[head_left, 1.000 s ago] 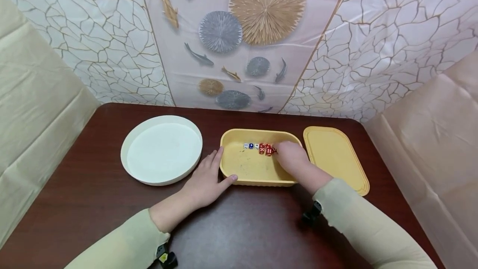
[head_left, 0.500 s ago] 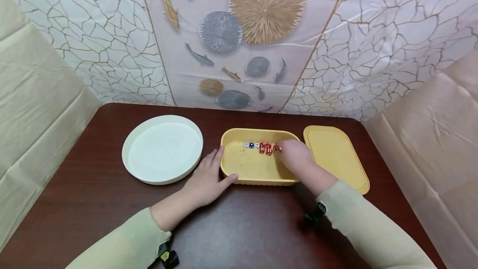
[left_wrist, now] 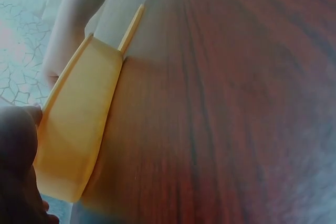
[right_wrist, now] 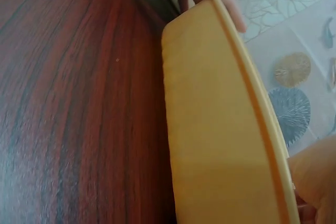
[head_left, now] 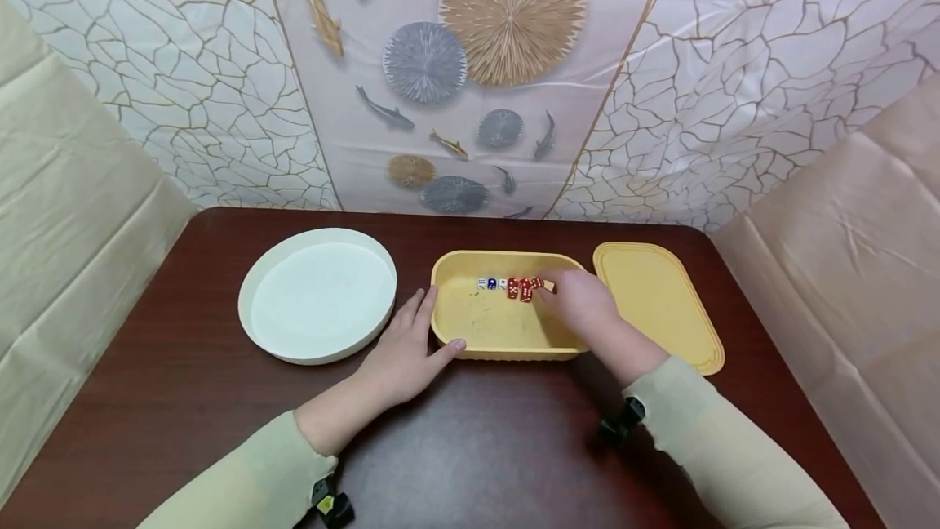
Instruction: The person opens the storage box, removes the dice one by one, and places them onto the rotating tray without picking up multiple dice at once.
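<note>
In the head view, a yellow tub (head_left: 492,329) holds a short row of dice: a white die (head_left: 481,284), a blue die (head_left: 492,284), another white one, then several red dice (head_left: 512,289). The left hand (head_left: 400,357) rests against the tub's left end, fingers spread, thumb on the near rim. Reaching in over the right side, the right hand (head_left: 580,300) pinches the rightmost red die (head_left: 537,282) with its fingertips, beside the other red ones. In the right wrist view, the tub's outer wall (right_wrist: 210,119) hides most of the right hand (right_wrist: 317,177).
A round white tray (head_left: 316,296) stands left of the tub on the dark wooden table (head_left: 455,447). A flat yellow lid (head_left: 657,300) lies to the right of the tub. Patterned cloth hangs behind the table's far edge, with plain cloth at both sides.
The right fingertips and the rightmost red die have shifted slightly left and away from the person, closer to the other red dice. The left hand has stayed against the tub.
</note>
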Demonstrator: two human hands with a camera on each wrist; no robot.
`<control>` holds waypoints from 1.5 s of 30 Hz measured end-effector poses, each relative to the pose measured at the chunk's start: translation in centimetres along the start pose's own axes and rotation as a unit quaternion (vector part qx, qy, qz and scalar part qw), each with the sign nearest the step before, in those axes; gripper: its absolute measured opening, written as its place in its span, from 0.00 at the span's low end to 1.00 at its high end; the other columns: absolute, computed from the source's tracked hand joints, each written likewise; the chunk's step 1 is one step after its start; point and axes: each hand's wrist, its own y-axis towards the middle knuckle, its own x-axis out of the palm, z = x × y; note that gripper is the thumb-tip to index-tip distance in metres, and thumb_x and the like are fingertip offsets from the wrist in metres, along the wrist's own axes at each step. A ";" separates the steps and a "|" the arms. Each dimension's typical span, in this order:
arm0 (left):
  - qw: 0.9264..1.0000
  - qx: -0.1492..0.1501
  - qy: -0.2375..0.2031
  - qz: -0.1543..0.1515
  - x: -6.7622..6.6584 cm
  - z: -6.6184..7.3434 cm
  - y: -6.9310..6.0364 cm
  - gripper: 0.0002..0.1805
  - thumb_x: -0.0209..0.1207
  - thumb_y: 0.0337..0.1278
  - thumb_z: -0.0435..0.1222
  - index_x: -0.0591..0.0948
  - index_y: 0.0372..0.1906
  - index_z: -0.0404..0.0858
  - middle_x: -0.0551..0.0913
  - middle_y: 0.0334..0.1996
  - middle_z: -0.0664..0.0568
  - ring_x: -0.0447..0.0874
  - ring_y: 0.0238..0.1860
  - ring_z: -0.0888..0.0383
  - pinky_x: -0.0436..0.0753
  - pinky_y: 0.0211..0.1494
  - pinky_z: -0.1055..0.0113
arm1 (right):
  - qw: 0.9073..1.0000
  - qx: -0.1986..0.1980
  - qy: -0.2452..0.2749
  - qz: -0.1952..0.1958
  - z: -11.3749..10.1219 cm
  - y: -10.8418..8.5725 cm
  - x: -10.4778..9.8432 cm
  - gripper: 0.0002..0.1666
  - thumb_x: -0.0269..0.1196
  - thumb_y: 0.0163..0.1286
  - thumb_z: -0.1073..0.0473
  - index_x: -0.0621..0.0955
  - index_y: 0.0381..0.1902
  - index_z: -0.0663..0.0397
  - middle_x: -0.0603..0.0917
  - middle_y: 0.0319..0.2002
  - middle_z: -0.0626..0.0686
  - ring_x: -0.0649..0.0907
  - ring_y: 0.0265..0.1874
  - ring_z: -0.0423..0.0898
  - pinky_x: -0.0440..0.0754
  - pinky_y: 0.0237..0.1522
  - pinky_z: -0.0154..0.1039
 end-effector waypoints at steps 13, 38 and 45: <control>0.999 0.028 0.019 0.032 -1.2 0.6 -2.1 0.51 0.45 0.63 0.69 0.45 0.80 0.44 0.48 0.79 0.45 0.45 0.78 0.46 0.56 0.75 0.48 | 0.997 0.012 0.072 0.029 -0.9 -0.3 -0.9 0.19 0.65 0.69 0.52 0.85 0.56 0.48 0.85 0.27 0.48 0.81 0.25 0.45 0.76 0.28 0.42; 0.982 -0.063 0.141 0.109 -5.6 -6.3 -5.2 0.50 0.47 0.66 0.66 0.49 0.80 0.39 0.47 0.78 0.35 0.42 0.77 0.35 0.46 0.73 0.36 | 0.974 0.033 0.222 0.025 -3.8 -0.7 -1.8 0.23 0.64 0.71 0.48 0.82 0.61 0.43 0.84 0.29 0.50 0.81 0.17 0.41 0.80 0.20 0.39; 0.980 -0.088 0.146 0.100 -6.4 -8.6 -5.8 0.51 0.44 0.65 0.68 0.48 0.80 0.38 0.47 0.77 0.33 0.42 0.76 0.33 0.45 0.72 0.34 | 0.964 0.037 0.264 0.020 -4.3 -0.4 -1.6 0.22 0.64 0.71 0.48 0.82 0.61 0.41 0.85 0.28 0.54 0.81 0.17 0.44 0.82 0.20 0.40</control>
